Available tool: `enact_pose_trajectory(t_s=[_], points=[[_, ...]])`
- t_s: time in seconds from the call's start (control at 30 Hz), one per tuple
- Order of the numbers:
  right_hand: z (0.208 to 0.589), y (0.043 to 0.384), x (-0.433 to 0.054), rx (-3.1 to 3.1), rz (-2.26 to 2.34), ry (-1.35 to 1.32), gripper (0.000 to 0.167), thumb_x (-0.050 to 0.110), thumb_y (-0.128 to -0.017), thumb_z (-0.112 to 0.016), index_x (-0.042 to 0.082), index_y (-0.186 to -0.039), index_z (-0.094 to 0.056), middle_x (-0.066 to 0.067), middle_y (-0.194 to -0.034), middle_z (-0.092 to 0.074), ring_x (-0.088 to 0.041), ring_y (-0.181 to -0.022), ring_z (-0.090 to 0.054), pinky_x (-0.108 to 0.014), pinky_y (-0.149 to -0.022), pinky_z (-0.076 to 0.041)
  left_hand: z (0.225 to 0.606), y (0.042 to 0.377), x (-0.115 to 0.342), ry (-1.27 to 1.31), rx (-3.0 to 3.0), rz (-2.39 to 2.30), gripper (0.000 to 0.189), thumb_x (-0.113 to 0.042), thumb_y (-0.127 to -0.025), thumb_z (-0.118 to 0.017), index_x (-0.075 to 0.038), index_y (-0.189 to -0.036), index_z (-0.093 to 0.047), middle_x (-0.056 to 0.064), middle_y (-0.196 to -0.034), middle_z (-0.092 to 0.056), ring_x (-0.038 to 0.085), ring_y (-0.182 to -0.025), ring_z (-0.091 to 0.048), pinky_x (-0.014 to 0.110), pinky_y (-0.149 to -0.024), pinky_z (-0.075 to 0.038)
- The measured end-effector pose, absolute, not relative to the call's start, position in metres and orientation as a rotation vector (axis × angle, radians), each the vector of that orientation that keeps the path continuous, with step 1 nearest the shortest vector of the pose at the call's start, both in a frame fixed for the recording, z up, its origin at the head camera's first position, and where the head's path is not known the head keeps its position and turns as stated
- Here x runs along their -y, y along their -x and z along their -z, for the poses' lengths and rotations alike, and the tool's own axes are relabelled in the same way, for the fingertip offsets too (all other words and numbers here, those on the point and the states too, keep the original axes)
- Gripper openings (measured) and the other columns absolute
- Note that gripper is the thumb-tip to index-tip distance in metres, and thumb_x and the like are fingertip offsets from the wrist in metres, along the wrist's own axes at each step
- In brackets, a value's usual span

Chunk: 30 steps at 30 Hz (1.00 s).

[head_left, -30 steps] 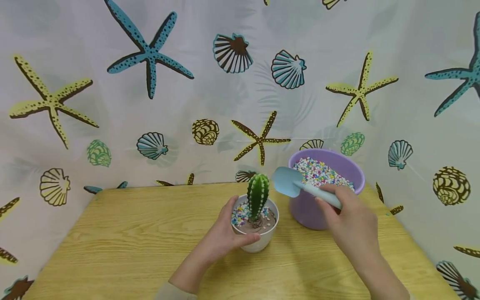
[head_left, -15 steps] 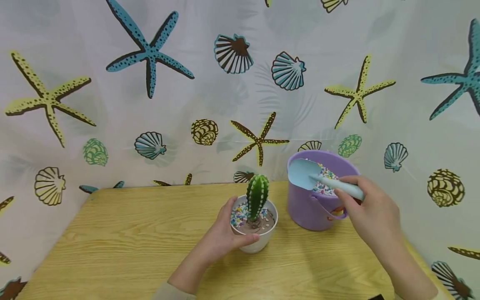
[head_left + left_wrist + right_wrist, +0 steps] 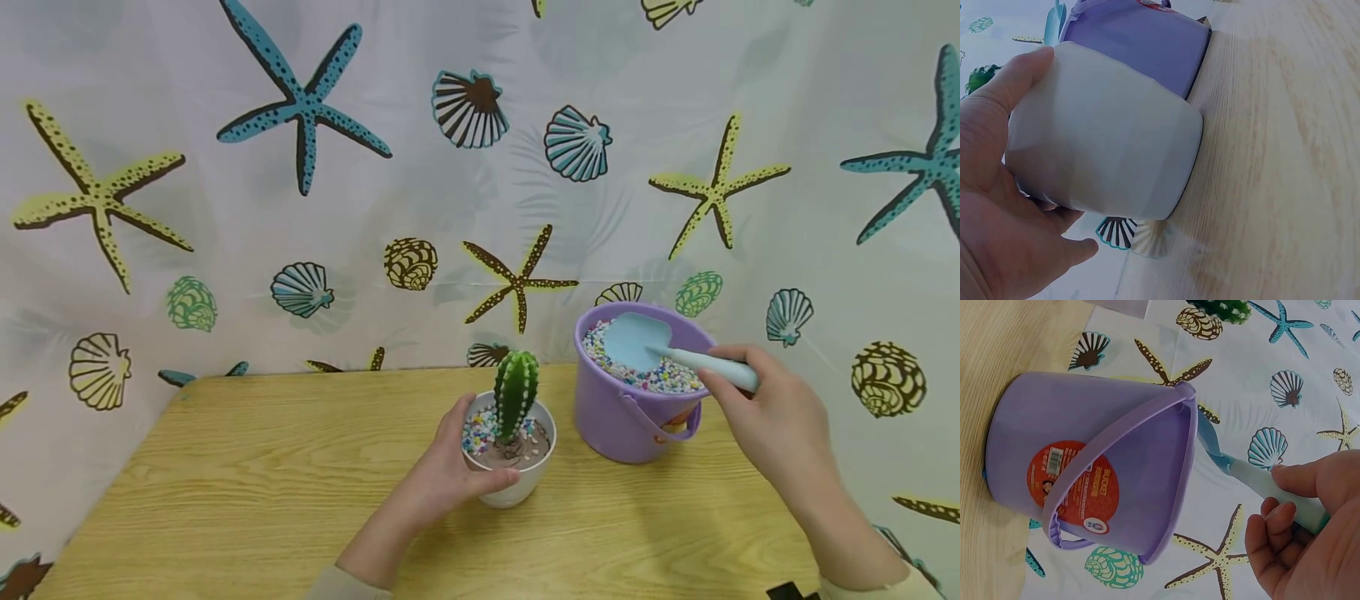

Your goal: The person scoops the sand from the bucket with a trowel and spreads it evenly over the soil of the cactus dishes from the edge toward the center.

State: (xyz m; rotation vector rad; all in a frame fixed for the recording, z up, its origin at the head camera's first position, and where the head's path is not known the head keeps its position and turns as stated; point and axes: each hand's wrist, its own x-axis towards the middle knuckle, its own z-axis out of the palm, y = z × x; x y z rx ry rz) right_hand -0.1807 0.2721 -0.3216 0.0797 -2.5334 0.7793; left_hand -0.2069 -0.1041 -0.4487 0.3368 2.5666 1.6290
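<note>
A small green cactus (image 3: 516,396) stands in a white flowerpot (image 3: 517,490), with brown soil and pastel pellets around its base. My left hand (image 3: 446,471) grips the pot from the left, thumb in front and fingers at the far side; the left wrist view shows the pot (image 3: 1104,131) beside the thumb. With thumb and fingers, my right hand (image 3: 772,417) holds a light blue toy shovel (image 3: 637,340) by its handle. The blade is over the multicoloured pellets (image 3: 667,379) in a purple bucket (image 3: 611,421). In the right wrist view, the bucket's rim partly hides the blade.
The bucket's handle (image 3: 1116,434) hangs down its side, across a red label (image 3: 1072,481). Pot and bucket stand close together on a wooden table (image 3: 262,475). Behind rises a white cloth (image 3: 360,208) with starfish and shells. A dark object (image 3: 786,591) shows by the right sleeve.
My right hand has moved right with the shovel, from between pot and bucket to over the bucket's pellets. The left hand and the pot have stayed in place.
</note>
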Motion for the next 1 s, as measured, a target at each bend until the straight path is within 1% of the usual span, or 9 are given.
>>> enact_pose_trajectory(t_s=[0.2,0.47,0.63,0.83,1.0], points=[[0.322,0.184,-0.282,2.563,-0.787,-0.032,0.037,0.040,-0.111,-0.070,0.011,-0.134,-0.071,-0.010,-0.094,-0.071,-0.023,-0.062,-0.053,-0.036,-0.053,-0.041,0.449,0.207,0.103,-0.328,-2.575,-1.623,0.131,-0.052,-0.082,-0.098,-0.018,-0.177,-0.015,0.020,-0.178,-0.023,0.048,-0.157,-0.035,0.070,-0.124,-0.031],[0.325,0.186,-0.292,2.595,-0.782,0.021,0.044,0.049,-0.112,-0.065,0.012,-0.135,-0.070,-0.012,-0.094,-0.070,-0.025,-0.063,-0.052,-0.038,-0.054,-0.040,0.449,0.207,0.102,-0.328,-2.583,-1.614,0.130,-0.049,-0.082,-0.099,-0.018,-0.177,-0.016,0.022,-0.177,-0.025,0.049,-0.156,-0.037,0.071,-0.123,-0.033],[0.326,0.189,-0.297,2.606,-0.757,0.022,0.046,0.049,-0.112,-0.065,0.010,-0.137,-0.069,-0.013,-0.097,-0.071,-0.025,-0.065,-0.053,-0.038,-0.056,-0.040,0.449,0.207,0.103,-0.314,-2.588,-1.602,0.130,-0.052,-0.082,-0.098,-0.019,-0.177,-0.016,0.020,-0.178,-0.024,0.049,-0.156,-0.037,0.071,-0.123,-0.033],[0.328,0.192,-0.305,2.622,-0.714,0.012,0.046,0.048,-0.112,-0.065,0.009,-0.136,-0.069,-0.016,-0.101,-0.073,-0.025,-0.068,-0.054,-0.038,-0.058,-0.040,0.449,0.207,0.103,-0.319,-2.582,-1.608,0.130,-0.049,-0.083,-0.099,-0.018,-0.177,-0.016,0.021,-0.177,-0.024,0.049,-0.156,-0.037,0.071,-0.123,-0.034],[0.328,0.193,-0.310,2.629,-0.686,0.008,0.043,0.046,-0.112,-0.065,0.009,-0.135,-0.069,-0.013,-0.094,-0.071,-0.024,-0.065,-0.052,-0.038,-0.056,-0.039,0.448,0.208,0.102,-0.311,-2.570,-1.610,0.131,-0.050,-0.082,-0.099,-0.019,-0.178,-0.015,0.021,-0.178,-0.023,0.049,-0.156,-0.036,0.072,-0.123,-0.033]])
